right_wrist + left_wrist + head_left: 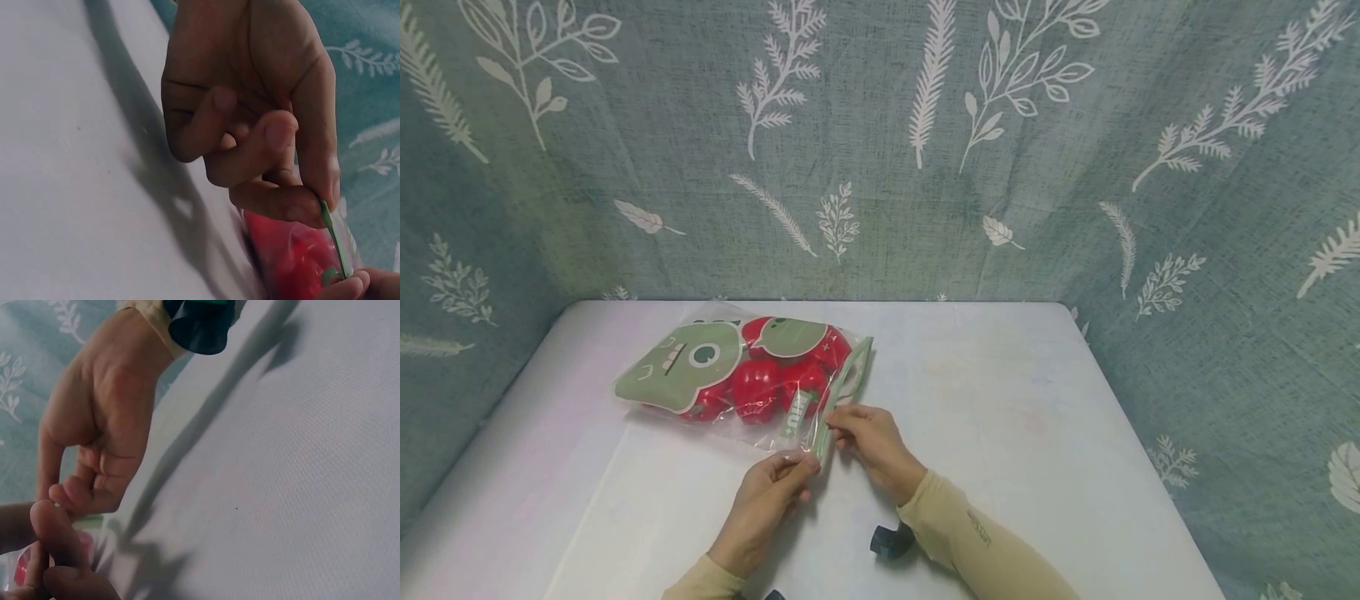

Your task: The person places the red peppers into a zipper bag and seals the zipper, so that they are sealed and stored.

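A clear zip bag (782, 435) with a green cartoon monster print lies flat at the left of the table, its green-edged mouth towards the right. Several shiny red bell peppers (756, 390) fill it, partly hidden by the print. At the near corner of the mouth, my left hand (763, 500) pinches the bag's edge between thumb and fingers. Just farther along that edge, my right hand (880, 446) pinches the green strip (336, 237) between thumb and index finger, its other fingers curled loosely. In the left wrist view, the left fingertips (56, 534) nearly hide the strip.
The white tabletop (1015, 433) stretches right of the bag. A grey-green curtain (865, 167) with white leaf prints hangs behind and at both sides. A dark wrist-worn device (891, 542) shows under the right forearm.
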{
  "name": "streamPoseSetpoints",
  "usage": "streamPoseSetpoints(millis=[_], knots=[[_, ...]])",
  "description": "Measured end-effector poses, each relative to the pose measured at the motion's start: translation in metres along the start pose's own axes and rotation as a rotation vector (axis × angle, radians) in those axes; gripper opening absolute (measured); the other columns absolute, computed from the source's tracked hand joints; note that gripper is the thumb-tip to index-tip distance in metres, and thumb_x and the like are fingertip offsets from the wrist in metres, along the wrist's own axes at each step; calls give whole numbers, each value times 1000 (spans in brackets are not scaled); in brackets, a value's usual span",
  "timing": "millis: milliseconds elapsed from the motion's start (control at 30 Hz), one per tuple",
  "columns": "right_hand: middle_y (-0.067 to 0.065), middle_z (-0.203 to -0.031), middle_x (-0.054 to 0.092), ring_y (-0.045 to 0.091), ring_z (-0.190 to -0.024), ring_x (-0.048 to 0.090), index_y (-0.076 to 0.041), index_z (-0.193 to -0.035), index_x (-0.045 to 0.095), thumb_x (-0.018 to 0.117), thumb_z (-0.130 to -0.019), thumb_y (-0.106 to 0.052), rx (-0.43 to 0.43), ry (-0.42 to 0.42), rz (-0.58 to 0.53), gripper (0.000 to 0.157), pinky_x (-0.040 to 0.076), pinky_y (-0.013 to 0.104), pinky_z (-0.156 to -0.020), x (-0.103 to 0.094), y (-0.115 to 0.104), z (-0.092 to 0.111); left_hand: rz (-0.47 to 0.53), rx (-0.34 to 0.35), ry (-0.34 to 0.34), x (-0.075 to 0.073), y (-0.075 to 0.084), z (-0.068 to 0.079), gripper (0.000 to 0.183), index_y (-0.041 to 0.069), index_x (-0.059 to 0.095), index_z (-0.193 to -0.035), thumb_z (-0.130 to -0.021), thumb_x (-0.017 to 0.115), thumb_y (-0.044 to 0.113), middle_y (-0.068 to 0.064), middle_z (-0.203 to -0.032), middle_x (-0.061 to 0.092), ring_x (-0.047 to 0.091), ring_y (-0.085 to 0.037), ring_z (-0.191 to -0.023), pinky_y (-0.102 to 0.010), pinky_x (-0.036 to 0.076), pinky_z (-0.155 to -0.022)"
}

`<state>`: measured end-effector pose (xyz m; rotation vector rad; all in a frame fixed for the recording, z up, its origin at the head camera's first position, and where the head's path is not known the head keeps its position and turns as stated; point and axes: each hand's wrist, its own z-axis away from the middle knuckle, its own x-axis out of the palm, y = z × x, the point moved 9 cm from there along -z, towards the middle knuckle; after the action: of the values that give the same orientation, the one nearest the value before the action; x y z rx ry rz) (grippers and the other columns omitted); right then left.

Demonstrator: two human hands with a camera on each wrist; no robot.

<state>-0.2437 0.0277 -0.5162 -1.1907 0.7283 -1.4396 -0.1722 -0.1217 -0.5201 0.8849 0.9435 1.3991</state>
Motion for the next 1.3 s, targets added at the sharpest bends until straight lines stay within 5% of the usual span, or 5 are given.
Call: streamPoseSetpoints(millis=[1300], knots=[[2,-79,68,5,-68,60,7,-105,72,77,-88,-8,-33,168,-125,23,52,15,-61,-21,-23,-42,-11,2,-30,-5,1,8,41,-3,64,-117,-93,74,27,-11,-96,68,56,-17,-73,-26,48,-58]])
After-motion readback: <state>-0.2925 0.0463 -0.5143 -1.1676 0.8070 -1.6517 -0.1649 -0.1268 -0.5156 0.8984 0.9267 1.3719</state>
